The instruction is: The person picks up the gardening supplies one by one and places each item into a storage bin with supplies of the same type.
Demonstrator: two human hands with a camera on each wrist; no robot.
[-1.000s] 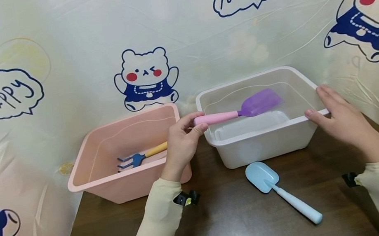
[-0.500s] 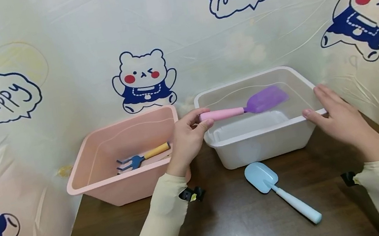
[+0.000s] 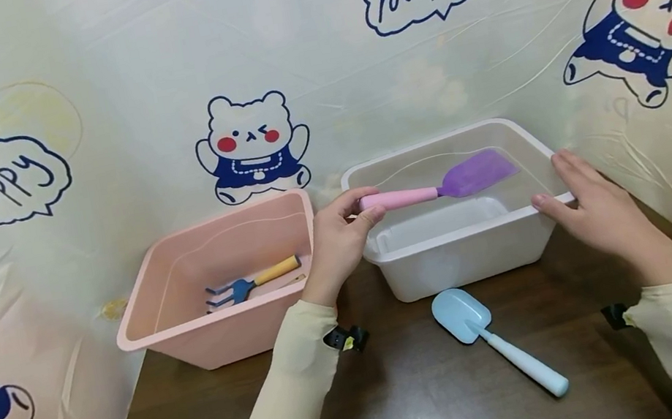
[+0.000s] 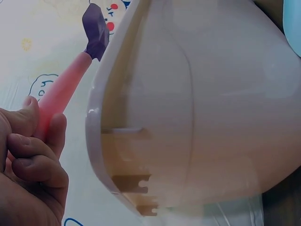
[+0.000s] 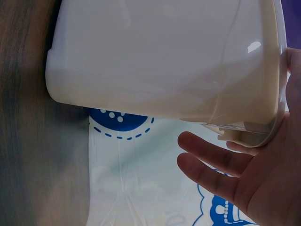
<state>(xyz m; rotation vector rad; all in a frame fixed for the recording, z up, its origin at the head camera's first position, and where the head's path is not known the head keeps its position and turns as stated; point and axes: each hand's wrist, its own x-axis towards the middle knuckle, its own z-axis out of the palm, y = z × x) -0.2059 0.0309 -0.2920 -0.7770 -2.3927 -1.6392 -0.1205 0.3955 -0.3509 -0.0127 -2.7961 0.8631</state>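
My left hand pinches the pink handle end of a hand trowel with a purple blade. The trowel lies almost level over the white bin, blade pointing right. In the left wrist view the trowel's handle runs up out of the curled fingers, beside the bin's rim. My right hand holds the bin's right front corner, its thumb over the rim. In the right wrist view the right hand's fingers spread below the rim.
A pink bin stands to the left, with a blue hand rake with a yellow handle inside. A light blue trowel lies on the dark wooden table in front of the white bin. A printed sheet rises behind.
My left hand has moved a little to the right with the purple trowel, further over the white bin. My right hand keeps its place on the bin's corner.
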